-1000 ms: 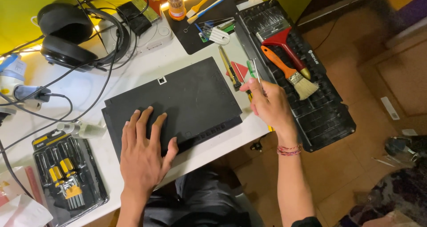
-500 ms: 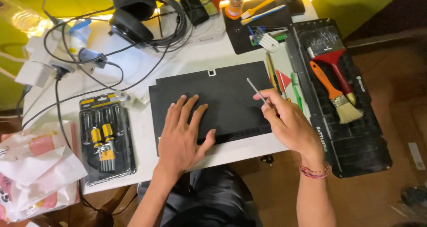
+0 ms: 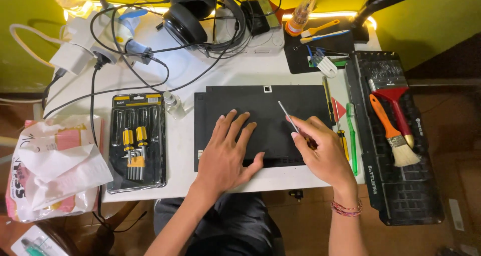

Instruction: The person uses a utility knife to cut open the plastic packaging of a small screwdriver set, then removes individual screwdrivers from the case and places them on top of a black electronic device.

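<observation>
Far left there's a crumpled plastic bag (image 3: 55, 165), then a blister pack of yellow-handled screwdrivers (image 3: 136, 140) on the white table (image 3: 225, 75). Middle of the table is a black laptop (image 3: 260, 123) lying closed, underside up. The left hand (image 3: 228, 153) sits flat on it, fingers spread. The right hand (image 3: 323, 150) pinches a thin metal tool (image 3: 289, 118), tip angled over the laptop's upper right part. On the right, two paintbrushes (image 3: 393, 110) lie on a black keyboard (image 3: 401, 186).
</observation>
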